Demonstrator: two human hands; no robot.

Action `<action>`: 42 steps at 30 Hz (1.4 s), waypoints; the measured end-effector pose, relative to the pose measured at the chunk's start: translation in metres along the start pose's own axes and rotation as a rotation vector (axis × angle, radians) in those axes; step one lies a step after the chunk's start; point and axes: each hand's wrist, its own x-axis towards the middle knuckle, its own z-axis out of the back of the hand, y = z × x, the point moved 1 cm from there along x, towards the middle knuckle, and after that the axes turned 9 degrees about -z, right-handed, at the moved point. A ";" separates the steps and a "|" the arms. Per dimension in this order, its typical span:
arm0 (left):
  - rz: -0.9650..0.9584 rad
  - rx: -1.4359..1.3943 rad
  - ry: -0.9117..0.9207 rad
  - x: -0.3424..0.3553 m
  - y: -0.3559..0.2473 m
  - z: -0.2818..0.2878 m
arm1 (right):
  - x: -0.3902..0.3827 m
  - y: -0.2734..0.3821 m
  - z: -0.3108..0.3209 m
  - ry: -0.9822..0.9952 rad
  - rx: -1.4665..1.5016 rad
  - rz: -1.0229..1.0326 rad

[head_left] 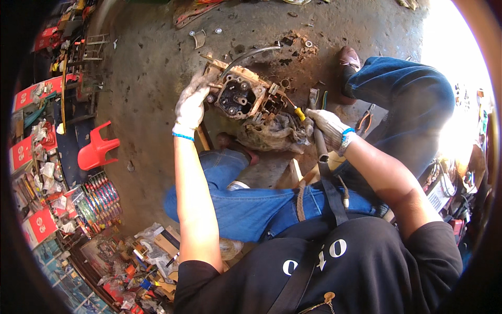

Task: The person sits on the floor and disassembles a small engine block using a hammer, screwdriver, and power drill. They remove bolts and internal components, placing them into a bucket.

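My left hand (190,106), in a pale, soiled work glove, grips the left side of a greasy engine block (250,77) on the floor. The block's open face shows a dark cavity with metal parts inside. My right hand (328,127), also gloved, is closed around a grey metal tube (320,144) that points back toward me. Just left of its fingers is a screwdriver (299,113) with a yellow handle, its shaft slanting to the block's right side. A crumpled, dirty rag (274,131) lies against the block's near side.
Pliers (363,121) with orange handles lie right of my right hand. Washers (308,44) and dark debris are scattered beyond the block, with a curved metal piece (198,38) farther left. A red plastic stool (98,146) and cluttered shelves stand at the left.
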 end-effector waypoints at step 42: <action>0.049 -0.222 -1.020 -0.106 0.041 0.013 | -0.007 -0.019 -0.050 -0.161 -0.167 -0.060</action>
